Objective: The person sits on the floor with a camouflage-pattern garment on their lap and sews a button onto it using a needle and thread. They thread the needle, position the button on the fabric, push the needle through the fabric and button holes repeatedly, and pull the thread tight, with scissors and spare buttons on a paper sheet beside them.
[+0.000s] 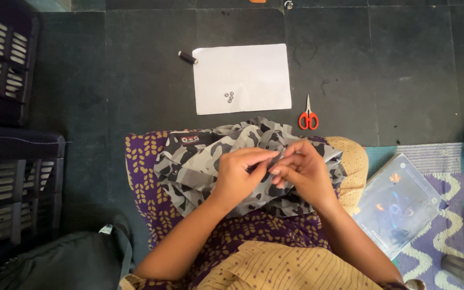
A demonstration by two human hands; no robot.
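Dark floor tiles [108, 80] are carrying white paper [243, 70], red scissors [308, 117] and thread spool [187, 57] while we are pinching camouflage fabric [200, 161] with left hand [240, 174] and right hand [304, 169], fingers clamped together.

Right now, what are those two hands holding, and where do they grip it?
Both the left hand and right hand pinch a fold near the top edge of the grey camouflage garment on the lap. Whether the fingers also hold a needle cannot be told.
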